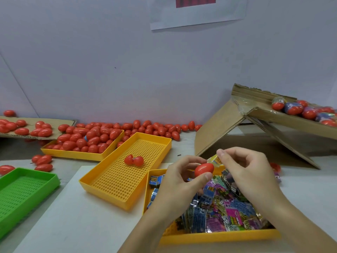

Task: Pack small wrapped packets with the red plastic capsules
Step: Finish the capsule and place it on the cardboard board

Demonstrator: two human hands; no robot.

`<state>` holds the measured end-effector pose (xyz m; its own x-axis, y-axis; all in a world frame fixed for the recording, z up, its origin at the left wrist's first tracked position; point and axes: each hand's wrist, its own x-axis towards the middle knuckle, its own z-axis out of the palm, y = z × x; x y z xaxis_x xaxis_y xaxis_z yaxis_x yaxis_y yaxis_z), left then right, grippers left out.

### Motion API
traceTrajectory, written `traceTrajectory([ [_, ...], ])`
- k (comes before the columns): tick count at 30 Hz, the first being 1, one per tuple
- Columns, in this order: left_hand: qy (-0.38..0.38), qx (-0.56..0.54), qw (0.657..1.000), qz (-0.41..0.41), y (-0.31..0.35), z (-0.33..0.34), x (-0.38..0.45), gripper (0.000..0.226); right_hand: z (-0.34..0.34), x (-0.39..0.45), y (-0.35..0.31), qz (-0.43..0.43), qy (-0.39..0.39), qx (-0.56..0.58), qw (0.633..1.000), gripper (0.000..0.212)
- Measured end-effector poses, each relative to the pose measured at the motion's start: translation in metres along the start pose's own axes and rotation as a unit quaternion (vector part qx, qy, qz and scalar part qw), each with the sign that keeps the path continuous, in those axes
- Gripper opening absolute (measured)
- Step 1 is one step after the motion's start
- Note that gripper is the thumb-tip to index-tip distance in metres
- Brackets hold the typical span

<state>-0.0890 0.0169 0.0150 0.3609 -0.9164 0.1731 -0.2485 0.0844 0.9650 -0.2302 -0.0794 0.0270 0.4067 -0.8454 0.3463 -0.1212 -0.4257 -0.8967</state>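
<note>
pale wall (91, 61) runs close behind the white table (60, 221), with a paper sheet (197, 13) taped high on it. loose red capsules (155, 128) pile along the wall's foot, so the far edge is crowded. far left, a flat cardboard sheet (60, 125) carries more of them. far right, a cardboard box (237, 125) is tipped over with its flap propped on the table; filled capsules (300, 110) lie on its upper side. open room is mostly near left, on the bare table between the green tray (27, 189) and the near edge.

three yellow trays: the far yellow tray (73, 154) is heaped with closed capsules, the middle yellow tray (127, 201) holds only one opened capsule (134, 160) lying as two hinged halves, and the near yellow tray (218, 236) holds the wrapped packets (218, 210). middle and near trays touch at a corner.

left hand (175, 181) holds a red capsule (204, 169) between thumb and fingers, above the near tray's far end. capsule is glossy, egg-shaped, looks closed. right hand (249, 172) pinches a small yellow packet (216, 159) at its fingertips, just beside the capsule's far side. packets in the tray are shiny foil, blue, pink and purple prints, jumbled.
</note>
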Motion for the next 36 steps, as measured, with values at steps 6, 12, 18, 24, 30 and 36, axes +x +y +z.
traceTrajectory([
  [6, 0.025, -0.016, 1.000, 0.004, -0.0025, 0.0005, 0.0019, 0.033, 0.0009, -0.0001, -0.0006, -0.019, -0.073, 0.002, 0.997, 0.030],
  [12, 0.027, -0.059, 0.998, 0.001, -0.0047, -0.0003, 0.0029, 0.040, -0.0018, 0.0023, 0.0027, -0.019, -0.073, 0.040, 0.996, 0.026],
  [18, 0.027, -0.089, 0.996, -0.008, -0.0074, -0.0011, 0.0043, 0.043, 0.0000, 0.0016, 0.0022, -0.021, -0.053, 0.074, 0.996, 0.023],
  [24, 0.020, -0.108, 0.994, -0.019, -0.0083, -0.0021, 0.0051, 0.045, -0.0001, 0.0014, -0.0015, -0.027, -0.032, 0.079, 0.996, 0.022],
  [30, 0.001, -0.118, 0.993, -0.022, -0.0092, -0.0035, 0.0051, 0.045, 0.0015, -0.0014, -0.0049, -0.056, -0.049, 0.082, 0.994, 0.018],
  [36, 0.005, -0.146, 0.989, -0.023, -0.0068, -0.0030, 0.0044, 0.048, 0.0014, -0.0012, -0.0055, -0.063, -0.063, 0.101, 0.991, 0.021],
])
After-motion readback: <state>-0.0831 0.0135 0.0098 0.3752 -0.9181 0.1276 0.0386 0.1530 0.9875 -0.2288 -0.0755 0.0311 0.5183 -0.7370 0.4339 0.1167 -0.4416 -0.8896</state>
